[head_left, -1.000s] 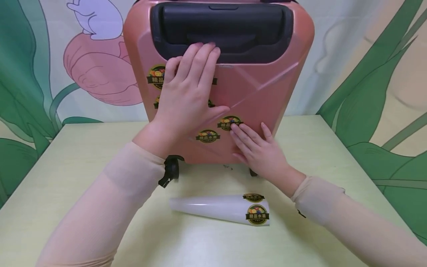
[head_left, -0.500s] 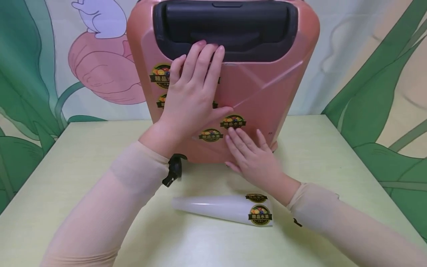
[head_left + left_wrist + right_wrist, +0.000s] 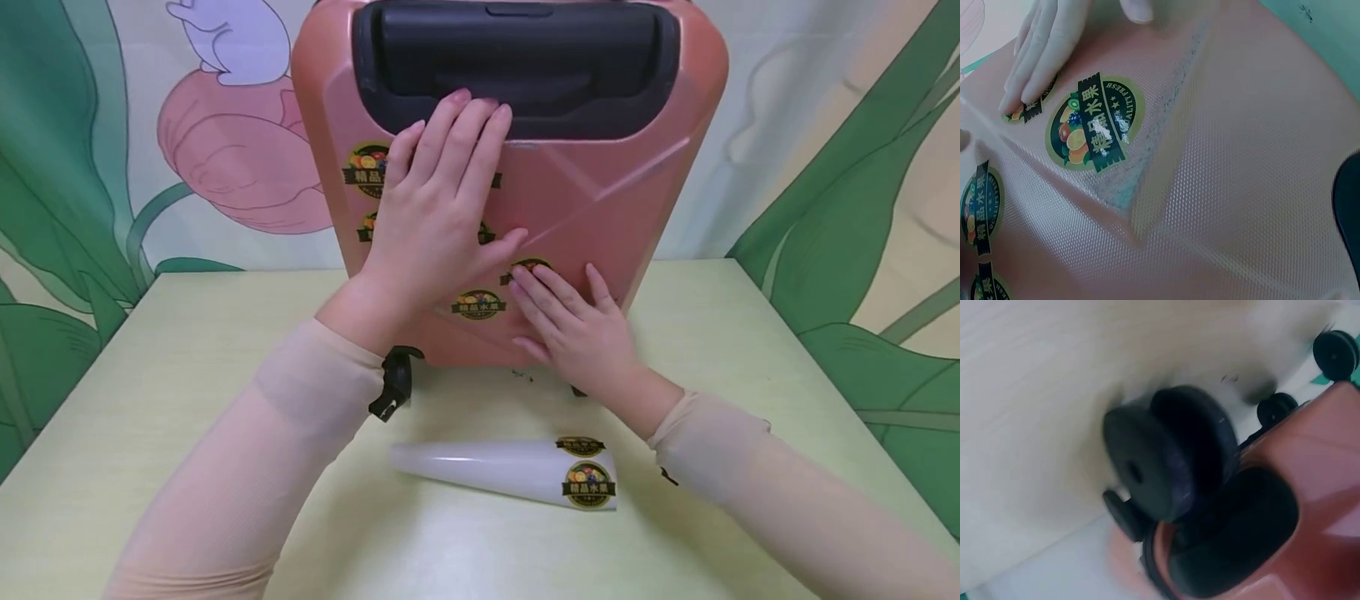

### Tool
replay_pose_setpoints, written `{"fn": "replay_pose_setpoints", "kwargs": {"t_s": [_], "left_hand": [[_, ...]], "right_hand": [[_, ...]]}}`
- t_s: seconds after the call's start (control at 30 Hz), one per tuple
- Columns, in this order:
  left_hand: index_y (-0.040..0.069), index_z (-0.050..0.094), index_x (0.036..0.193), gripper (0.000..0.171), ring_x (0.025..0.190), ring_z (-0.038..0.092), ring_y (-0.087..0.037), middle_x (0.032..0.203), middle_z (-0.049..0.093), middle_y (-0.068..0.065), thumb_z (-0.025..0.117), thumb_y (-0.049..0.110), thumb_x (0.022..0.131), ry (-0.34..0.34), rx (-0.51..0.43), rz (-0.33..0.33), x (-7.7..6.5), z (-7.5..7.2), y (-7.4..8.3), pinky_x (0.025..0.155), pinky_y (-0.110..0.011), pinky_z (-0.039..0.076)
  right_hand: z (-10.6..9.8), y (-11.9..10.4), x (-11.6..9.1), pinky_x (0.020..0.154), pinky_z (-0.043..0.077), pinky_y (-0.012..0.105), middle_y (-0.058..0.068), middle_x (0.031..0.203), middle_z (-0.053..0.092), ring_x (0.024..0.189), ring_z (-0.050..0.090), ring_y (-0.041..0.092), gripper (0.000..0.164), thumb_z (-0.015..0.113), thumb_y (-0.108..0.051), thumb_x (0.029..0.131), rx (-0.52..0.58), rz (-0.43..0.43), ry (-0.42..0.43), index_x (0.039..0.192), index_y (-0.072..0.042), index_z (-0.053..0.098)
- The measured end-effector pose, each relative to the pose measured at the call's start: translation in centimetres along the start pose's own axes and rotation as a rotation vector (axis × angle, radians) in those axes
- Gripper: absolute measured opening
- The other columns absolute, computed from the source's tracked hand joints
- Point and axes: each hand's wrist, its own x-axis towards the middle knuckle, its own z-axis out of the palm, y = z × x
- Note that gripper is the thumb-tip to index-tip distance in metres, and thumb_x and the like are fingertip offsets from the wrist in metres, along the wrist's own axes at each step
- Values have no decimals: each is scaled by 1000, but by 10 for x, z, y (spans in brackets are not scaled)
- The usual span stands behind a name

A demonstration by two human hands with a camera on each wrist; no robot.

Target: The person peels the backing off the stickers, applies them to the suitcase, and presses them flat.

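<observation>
A pink suitcase (image 3: 592,225) stands upright, its black handle recess (image 3: 517,67) at the top. My left hand (image 3: 435,204) lies on its front panel with fingers straight, fingertips at the recess's lower edge, partly hiding several round fruit stickers. With extended fingers, my right hand (image 3: 581,329) touches the lower right sticker (image 3: 531,264) and covers part of it. Just below and left, another sticker (image 3: 478,305) is uncovered. From the left wrist, the right hand's fingers (image 3: 1050,53) overlap that touched sticker (image 3: 1033,112), beside the fully visible one (image 3: 1094,125).
On the pale tabletop (image 3: 247,367), a curled white sticker sheet (image 3: 480,467) lies in front of the suitcase, with fruit stickers at its right end. A black wheel (image 3: 393,383) shows under the suitcase, and a double wheel (image 3: 1147,462) fills the right wrist view. A printed backdrop (image 3: 240,158) hangs behind.
Half a second ago my right fingers were just below the lower right sticker; now they have moved up onto it. My left hand keeps its place on the suitcase.
</observation>
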Motion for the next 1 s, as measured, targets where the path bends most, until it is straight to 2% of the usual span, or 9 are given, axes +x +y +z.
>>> {"fn": "replay_pose_setpoints", "kwargs": {"t_s": [0.17,0.27,0.37,0.6,0.8,1.0], "left_hand": [[3,32,143,79,137,19,-27,144,34,-14,48,54,85,2,-29,-13,1,1,2,110,-42,7],[2,33,142,79,137,19,-27,143,35,-15,44,55,86,26,-21,-5,2,2,2,110,-43,8],[1,33,141,78,136,20,-28,141,36,-16,44,55,86,55,-14,-7,2,4,2,110,-44,9],[-1,35,139,76,135,22,-31,138,38,-17,45,53,86,121,-19,-21,2,7,6,109,-46,10],[1,35,140,73,135,23,-29,140,38,-16,44,51,87,103,-34,-6,3,6,6,109,-45,12],[1,36,139,72,135,23,-29,139,39,-17,45,50,87,125,-39,-11,2,5,4,109,-45,11]], "right_hand": [[-4,15,-12,108,13,52,-2,155,11,141,12,15,59,36,-45,98,8,16,31,145,-10,32],[-4,18,-16,107,14,53,-1,155,14,141,13,17,59,37,-44,98,30,27,45,144,-8,34],[-1,13,-16,107,15,53,1,155,11,141,11,18,61,36,-45,98,16,22,35,146,-8,30],[4,-9,-9,107,18,50,2,156,7,141,10,18,66,38,-49,96,-15,-61,-35,147,-9,26],[-1,-1,-18,108,18,49,-1,156,6,141,10,14,62,36,-46,98,-26,-28,-32,148,-11,24],[-8,15,-34,105,21,53,4,153,20,139,21,19,56,33,-41,100,-37,44,-20,144,-6,33]]}}
